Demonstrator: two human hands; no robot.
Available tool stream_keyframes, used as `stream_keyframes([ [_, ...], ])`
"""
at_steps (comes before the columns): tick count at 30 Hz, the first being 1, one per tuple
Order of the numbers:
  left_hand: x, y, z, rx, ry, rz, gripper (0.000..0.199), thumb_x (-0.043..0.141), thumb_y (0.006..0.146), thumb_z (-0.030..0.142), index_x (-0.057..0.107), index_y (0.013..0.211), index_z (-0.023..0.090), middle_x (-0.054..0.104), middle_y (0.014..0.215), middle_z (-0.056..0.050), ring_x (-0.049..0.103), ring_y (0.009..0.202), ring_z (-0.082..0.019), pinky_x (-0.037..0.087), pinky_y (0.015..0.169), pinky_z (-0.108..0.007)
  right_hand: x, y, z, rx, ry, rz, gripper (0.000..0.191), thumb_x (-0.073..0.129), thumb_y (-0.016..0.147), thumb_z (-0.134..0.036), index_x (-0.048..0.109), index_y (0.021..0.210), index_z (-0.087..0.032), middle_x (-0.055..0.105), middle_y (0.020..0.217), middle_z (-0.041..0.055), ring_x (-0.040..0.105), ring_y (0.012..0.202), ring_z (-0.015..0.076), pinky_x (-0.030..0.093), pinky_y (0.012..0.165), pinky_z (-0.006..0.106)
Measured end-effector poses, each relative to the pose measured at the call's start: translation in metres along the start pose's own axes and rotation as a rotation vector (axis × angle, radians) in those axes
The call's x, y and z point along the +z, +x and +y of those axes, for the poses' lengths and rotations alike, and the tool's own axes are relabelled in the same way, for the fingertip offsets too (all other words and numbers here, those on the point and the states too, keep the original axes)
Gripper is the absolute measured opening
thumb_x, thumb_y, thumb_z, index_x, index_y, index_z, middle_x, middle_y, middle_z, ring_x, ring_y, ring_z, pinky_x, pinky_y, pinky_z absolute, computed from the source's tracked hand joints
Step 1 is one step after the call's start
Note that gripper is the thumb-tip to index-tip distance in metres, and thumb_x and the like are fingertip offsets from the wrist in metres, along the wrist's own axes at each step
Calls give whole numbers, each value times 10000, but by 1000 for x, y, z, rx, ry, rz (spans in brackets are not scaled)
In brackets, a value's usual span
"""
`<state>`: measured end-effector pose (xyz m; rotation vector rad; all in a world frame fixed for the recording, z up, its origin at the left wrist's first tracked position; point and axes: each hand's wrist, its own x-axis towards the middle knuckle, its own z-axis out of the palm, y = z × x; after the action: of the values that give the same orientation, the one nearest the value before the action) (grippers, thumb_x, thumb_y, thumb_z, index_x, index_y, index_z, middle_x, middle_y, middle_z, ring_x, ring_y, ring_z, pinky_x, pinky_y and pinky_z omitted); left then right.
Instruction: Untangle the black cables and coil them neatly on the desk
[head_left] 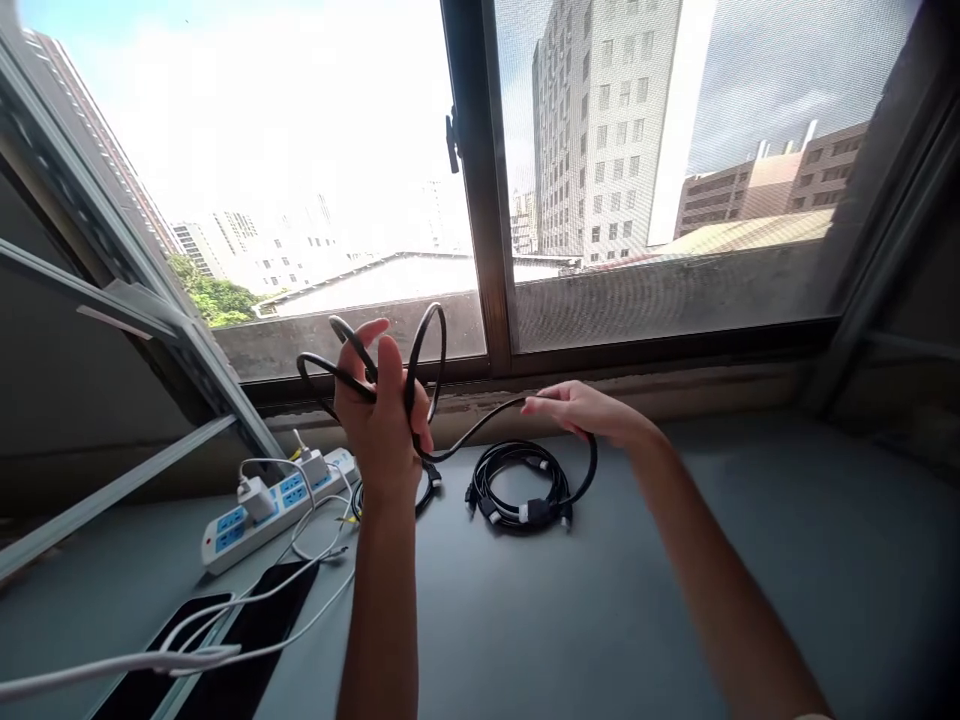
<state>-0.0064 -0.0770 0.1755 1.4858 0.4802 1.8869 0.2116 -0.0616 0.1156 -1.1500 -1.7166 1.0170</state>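
Note:
My left hand [384, 405] is raised in front of the window, its fingers curled around loose loops of a black cable [480, 425]. From there the cable runs right to my right hand [577, 408], which pinches it between thumb and fingers. Past the right hand it bends down toward a coiled bundle of black cables [517, 487] on the table, with a black plug end [534, 511] lying on the bundle. A second black coil [426, 495] lies partly hidden behind my left forearm.
A white power strip [281, 508] with blue sockets holds white chargers and stands at left. White cables [281, 590] trail over two dark phone-like devices [247, 635]. A metal frame [187, 330] rises at left. The window [480, 200] borders the grey table [517, 620] at the back.

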Motion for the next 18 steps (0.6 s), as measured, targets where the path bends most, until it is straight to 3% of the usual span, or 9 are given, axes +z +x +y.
stream_keyframes([
  [4, -4, 4, -2, 88, 254, 110, 383, 448, 872, 515, 637, 888, 183, 390, 322, 72, 359, 249, -80, 267, 295, -207, -11, -9, -9, -96, 373, 127, 442, 666, 765, -404, 572, 1049, -79, 326, 462, -89, 200, 354, 96, 181, 314, 142],
  [7, -16, 10, -5, 40, 356, 161, 509, 396, 874, 548, 675, 733, 147, 446, 323, 22, 445, 283, -110, 351, 337, -222, -20, -18, -17, -167, 562, 207, 299, 708, 760, -327, 529, 913, -142, 318, 475, -100, 141, 338, 81, 158, 301, 134],
  [9, -25, 14, -7, -19, 434, 161, 567, 379, 864, 573, 668, 651, 135, 500, 353, -15, 467, 290, -120, 337, 321, -223, -23, -23, -21, -221, 638, 247, 268, 730, 756, -276, 493, 811, -165, 313, 481, -103, 139, 331, 73, 185, 296, 125],
  [12, -37, 18, -8, -86, 539, 137, 608, 370, 847, 599, 652, 587, 127, 511, 359, -38, 456, 279, -122, 313, 299, -224, -23, -28, -29, -290, 731, 309, 236, 720, 743, -195, 495, 808, -164, 320, 490, -102, 221, 326, 74, 255, 298, 101],
  [14, -40, 19, -7, -105, 567, 132, 616, 363, 848, 592, 644, 552, 130, 486, 337, -36, 443, 275, -120, 312, 300, -227, -20, -30, -34, -286, 754, 376, 163, 640, 780, -142, 507, 871, -159, 388, 522, -74, 361, 366, 95, 319, 312, 95],
  [16, -40, 18, -5, -109, 542, 118, 606, 371, 851, 573, 632, 516, 141, 464, 320, -30, 424, 270, -112, 291, 298, -226, -16, -30, -38, -230, 740, 431, 128, 501, 865, -98, 497, 977, -161, 527, 655, 2, 548, 549, 153, 446, 379, 131],
  [18, -37, 17, -4, -85, 499, 77, 602, 381, 862, 549, 604, 465, 155, 399, 284, -7, 350, 245, -84, 250, 298, -222, -10, -28, -39, -183, 714, 424, 196, 352, 952, -61, 468, 1070, -164, 591, 894, 84, 594, 844, 207, 563, 558, 237],
])
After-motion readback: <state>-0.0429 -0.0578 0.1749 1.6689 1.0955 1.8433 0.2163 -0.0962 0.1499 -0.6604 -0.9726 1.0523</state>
